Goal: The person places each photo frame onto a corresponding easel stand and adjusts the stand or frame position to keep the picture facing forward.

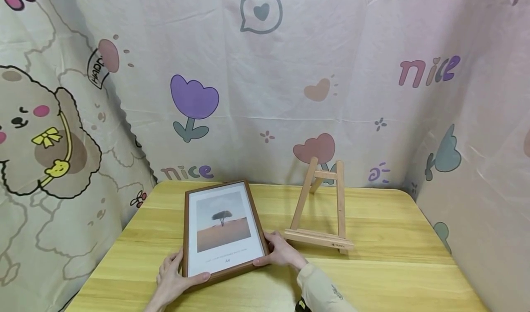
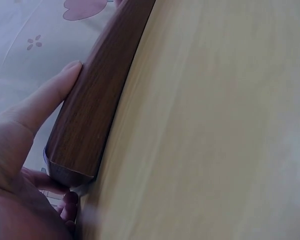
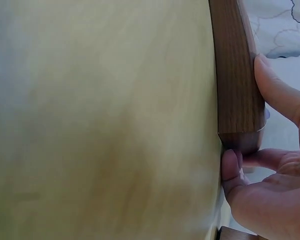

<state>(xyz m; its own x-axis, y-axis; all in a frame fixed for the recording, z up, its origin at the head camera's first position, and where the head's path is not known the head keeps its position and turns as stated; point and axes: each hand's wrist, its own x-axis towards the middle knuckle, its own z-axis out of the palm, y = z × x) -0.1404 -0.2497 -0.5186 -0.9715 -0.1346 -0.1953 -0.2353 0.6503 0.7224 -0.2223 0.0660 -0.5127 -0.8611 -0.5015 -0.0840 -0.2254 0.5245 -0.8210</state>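
Observation:
A brown wooden picture frame point(image 1: 256, 220) with a print of a tree lies on the left half of the table, turned slightly. My left hand point(image 1: 171, 277) grips its near left corner, thumb on the front edge and fingers at the side. At the near right corner my right hand point(image 1: 281, 251) holds it the same way. Both wrist views show the frame's dark edge point(image 2: 92, 100) between thumb and fingers, with fingertips at the underside. To the right stands a small wooden tabletop easel point(image 1: 319, 238), apart from both hands.
The yellow wood-grain table point(image 1: 397, 266) ends at a printed cloth backdrop point(image 1: 256, 72) that hangs behind it and on both sides. The easel's uprights lean back near the table's far edge.

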